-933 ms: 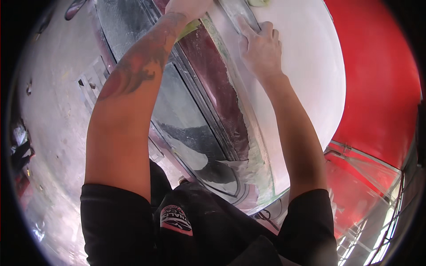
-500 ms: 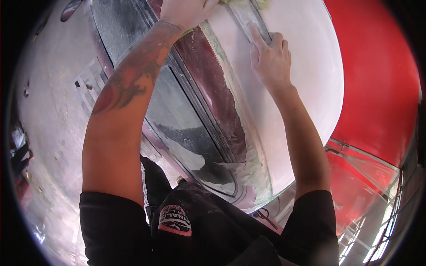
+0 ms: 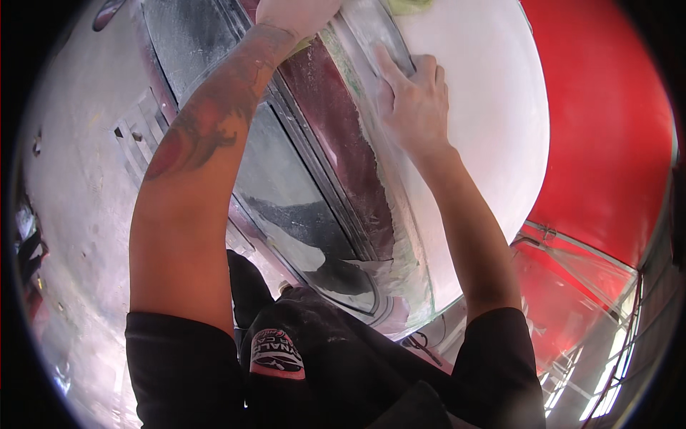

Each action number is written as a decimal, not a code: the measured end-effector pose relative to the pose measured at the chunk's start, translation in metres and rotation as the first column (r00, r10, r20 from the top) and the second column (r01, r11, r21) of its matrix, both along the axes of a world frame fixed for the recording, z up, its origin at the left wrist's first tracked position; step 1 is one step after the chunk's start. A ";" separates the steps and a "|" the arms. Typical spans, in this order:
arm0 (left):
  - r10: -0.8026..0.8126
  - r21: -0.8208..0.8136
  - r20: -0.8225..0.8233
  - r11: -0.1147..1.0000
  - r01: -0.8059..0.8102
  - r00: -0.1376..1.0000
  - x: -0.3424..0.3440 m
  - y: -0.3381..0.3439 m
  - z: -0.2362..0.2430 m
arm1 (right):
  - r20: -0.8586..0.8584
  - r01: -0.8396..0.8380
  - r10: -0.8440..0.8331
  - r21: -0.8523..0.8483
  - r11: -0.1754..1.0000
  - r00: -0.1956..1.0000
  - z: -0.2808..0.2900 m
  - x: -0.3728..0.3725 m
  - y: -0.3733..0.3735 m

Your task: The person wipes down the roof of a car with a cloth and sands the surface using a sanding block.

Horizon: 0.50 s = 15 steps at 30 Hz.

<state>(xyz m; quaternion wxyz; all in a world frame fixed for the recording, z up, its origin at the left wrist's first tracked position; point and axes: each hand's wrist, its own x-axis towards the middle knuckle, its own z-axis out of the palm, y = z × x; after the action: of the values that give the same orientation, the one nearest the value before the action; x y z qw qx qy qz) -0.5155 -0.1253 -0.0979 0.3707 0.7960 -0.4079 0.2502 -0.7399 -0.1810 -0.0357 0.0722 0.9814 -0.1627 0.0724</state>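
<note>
My right hand (image 3: pixel 416 96) grips the near end of a long, flat grey sanding block (image 3: pixel 371 32). Its index finger lies along the block's top. The block rests on the white, dusty car roof panel (image 3: pixel 486 129), close to the roof's edge. At the top edge of the view is my left hand (image 3: pixel 299 13), over the maroon strip (image 3: pixel 336 107) beside the roof; its fingers are cut off or hidden. A yellow-green patch (image 3: pixel 306 46) shows under that wrist. Another yellow-green piece (image 3: pixel 409 6), perhaps a cloth, lies beyond the block.
Left of the maroon strip run dusty dark window panes (image 3: pixel 286 168) with black trim. A pale body panel (image 3: pixel 78 200) extends along the left. On the right stands a large red surface (image 3: pixel 607 121), with a metal frame (image 3: pixel 572 250) below it.
My right hand and the sanding block have slid left across the roof toward the maroon strip. My left hand has hardly moved.
</note>
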 end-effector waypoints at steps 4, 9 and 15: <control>-0.126 -0.175 -0.257 0.981 0.081 0.958 0.016 0.013 -0.018 | -0.002 -0.060 0.060 0.003 0.998 0.998 -0.008 -0.034 0.014; -0.198 -0.226 -0.376 0.967 0.118 0.905 0.010 0.009 0.002 | 0.067 -0.095 0.093 0.018 0.995 0.993 -0.007 -0.099 0.029; -0.249 -0.247 -0.510 0.959 0.137 0.823 0.007 0.010 0.008 | 0.012 0.016 -0.016 0.004 1.000 1.000 -0.004 0.009 0.010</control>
<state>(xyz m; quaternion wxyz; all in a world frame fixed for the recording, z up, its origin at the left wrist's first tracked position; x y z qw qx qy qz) -0.5088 -0.1154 -0.0899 0.5712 0.7470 -0.3397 0.0181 -0.7312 -0.1710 -0.0400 0.0698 0.9797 -0.1711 0.0777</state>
